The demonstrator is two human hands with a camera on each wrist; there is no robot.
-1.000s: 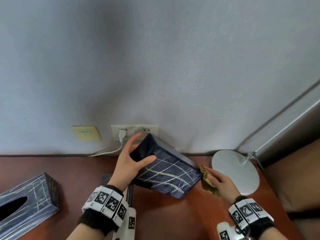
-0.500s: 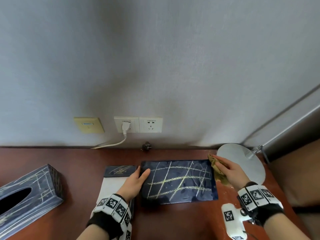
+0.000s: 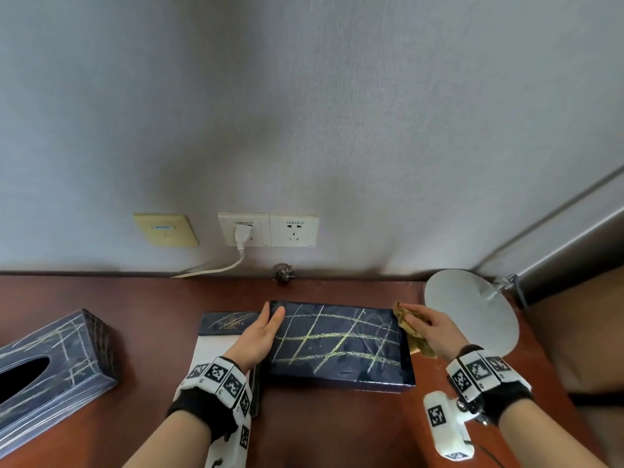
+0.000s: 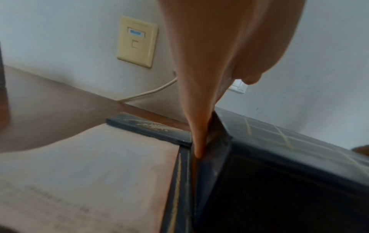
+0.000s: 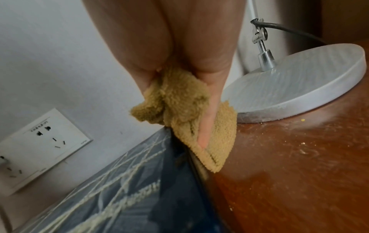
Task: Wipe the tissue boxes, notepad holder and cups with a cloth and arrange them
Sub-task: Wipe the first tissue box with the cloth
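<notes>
A dark blue tissue box (image 3: 337, 346) with yellow lines lies flat on the wooden table (image 3: 337, 430), its plain side up. My left hand (image 3: 266, 332) presses straight fingers (image 4: 197, 141) against its left end, thumb lying on top. My right hand (image 3: 432, 329) grips a yellow-brown cloth (image 3: 413, 339) and holds it against the box's right end (image 5: 179, 157); the cloth (image 5: 179, 102) is bunched under the fingers. The notepad holder (image 3: 229, 322) with white paper (image 3: 216, 352) lies just left of the box, touching my left hand. A second tissue box (image 3: 50, 363) stands at the far left. No cups are visible.
A round white lamp base (image 3: 471, 310) stands just right of my right hand, its pole leaning away to the right. Wall sockets (image 3: 268, 229), a white cable (image 3: 216, 270) and a loose dark plug (image 3: 283, 273) sit along the back edge. Crumbs dot the table (image 5: 299, 151) near the lamp.
A second ago my left hand held the dark blue tissue box tilted up on edge; it now lies flat. The right hand with the cloth stayed at its right end.
</notes>
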